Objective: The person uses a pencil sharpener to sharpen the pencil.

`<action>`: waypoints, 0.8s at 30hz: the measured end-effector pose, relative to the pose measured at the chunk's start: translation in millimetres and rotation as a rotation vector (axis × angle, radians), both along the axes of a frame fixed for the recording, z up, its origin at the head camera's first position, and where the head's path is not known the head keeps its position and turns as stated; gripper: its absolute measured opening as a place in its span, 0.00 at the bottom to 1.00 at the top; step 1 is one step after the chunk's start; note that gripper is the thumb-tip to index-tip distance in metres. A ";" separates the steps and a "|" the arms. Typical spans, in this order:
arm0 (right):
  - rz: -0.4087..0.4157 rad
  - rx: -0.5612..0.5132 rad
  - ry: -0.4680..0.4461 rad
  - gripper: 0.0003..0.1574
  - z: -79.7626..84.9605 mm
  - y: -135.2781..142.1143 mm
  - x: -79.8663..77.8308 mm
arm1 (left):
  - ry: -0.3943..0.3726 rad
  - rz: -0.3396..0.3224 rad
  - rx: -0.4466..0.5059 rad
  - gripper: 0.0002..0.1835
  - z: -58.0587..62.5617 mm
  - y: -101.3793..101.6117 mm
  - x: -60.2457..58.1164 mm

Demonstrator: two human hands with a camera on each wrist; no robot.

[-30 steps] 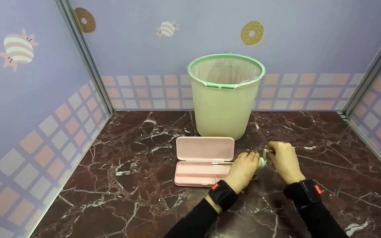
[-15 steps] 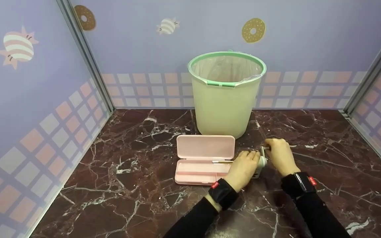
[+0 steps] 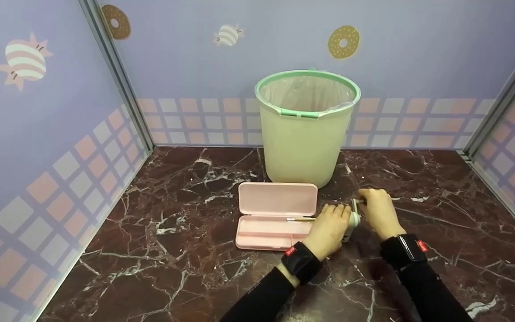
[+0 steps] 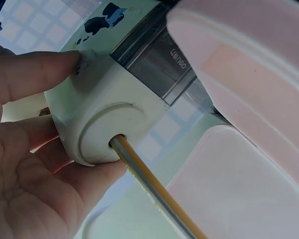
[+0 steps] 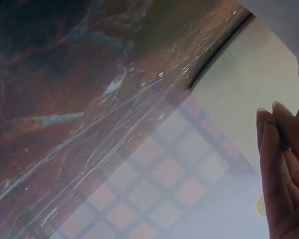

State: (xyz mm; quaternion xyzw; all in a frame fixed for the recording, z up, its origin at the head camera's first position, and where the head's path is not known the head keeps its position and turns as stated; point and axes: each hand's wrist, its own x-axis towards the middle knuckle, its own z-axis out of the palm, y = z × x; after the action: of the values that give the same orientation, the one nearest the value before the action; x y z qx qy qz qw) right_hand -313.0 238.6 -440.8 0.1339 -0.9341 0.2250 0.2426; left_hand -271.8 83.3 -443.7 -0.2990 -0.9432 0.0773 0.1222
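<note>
My left hand (image 3: pixel 329 228) grips a pale green pencil sharpener (image 4: pixel 104 94) on the table, thumb on one side and fingers on the other. The sharpener has a dark see-through drawer (image 4: pixel 154 59) and a black-and-blue print. A yellow and grey striped pencil (image 4: pixel 154 184) sticks out of its round hole, and in the head view its light end lies over the pink pencil case. My right hand (image 3: pixel 379 212) pinches the handle of the sharpener's crank (image 3: pixel 355 206), its fingers mostly covering the handle. The right wrist view shows those fingers (image 5: pixel 271 144) curled together at the right edge.
An open pink pencil case (image 3: pixel 251 241), lid (image 3: pixel 277 199) tipped back, lies left of the sharpener. Behind it stands a pale green bin (image 3: pixel 304 147) with a clear liner. Patterned walls (image 3: pixel 186 58) close off the back and sides of the dark marble table (image 3: pixel 150 268).
My right hand shifted slightly left and away from me with the crank handle, then stayed nearly still. The left hand, sharpener and pencil have hardly moved.
</note>
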 end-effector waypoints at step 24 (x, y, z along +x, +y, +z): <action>0.010 0.049 -0.063 0.09 -21.5 0.0 -12.3 | 0.105 -0.053 0.058 0.38 -2.9 -2.8 -1.1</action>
State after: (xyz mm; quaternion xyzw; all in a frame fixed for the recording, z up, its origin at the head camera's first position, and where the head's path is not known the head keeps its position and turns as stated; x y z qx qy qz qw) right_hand -325.2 238.6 -462.3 0.1376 -0.9457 0.2075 0.2088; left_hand -273.0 80.5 -446.6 -0.3159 -0.9290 0.0623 0.1823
